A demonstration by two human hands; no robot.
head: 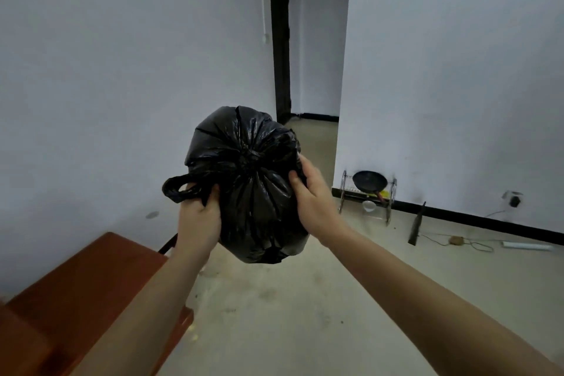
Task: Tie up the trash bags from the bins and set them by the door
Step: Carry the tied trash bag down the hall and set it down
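Our two bare forearms reached out from the bottom of the view. We had our left hand (200, 220) curled shut on a twisted loop of black plastic that stuck out from the left side of a full, shiny black plastic trash bag (247, 183). Our right hand (309, 195) pressed against the bag's right side, thumb and fingers pinching its folds. We held the bag up in the air between both hands, clear of the pale concrete floor (290, 314), with its gathered, knotted top turned towards us.

At the lower left stood a reddish-brown wooden table (91, 281), its tabletop corner just below our left wrist. Beyond the bag, a narrow passage ran between white walls to a dark doorway (280, 46). On the floor at the base of the right-hand wall stood a chrome wire rack (366, 195) carrying a round black pan (369, 181) and a small white bowl (368, 206). Further right along that wall lay a dark flat tool (415, 226), a thin cord (476, 246) and a white tube (526, 245).
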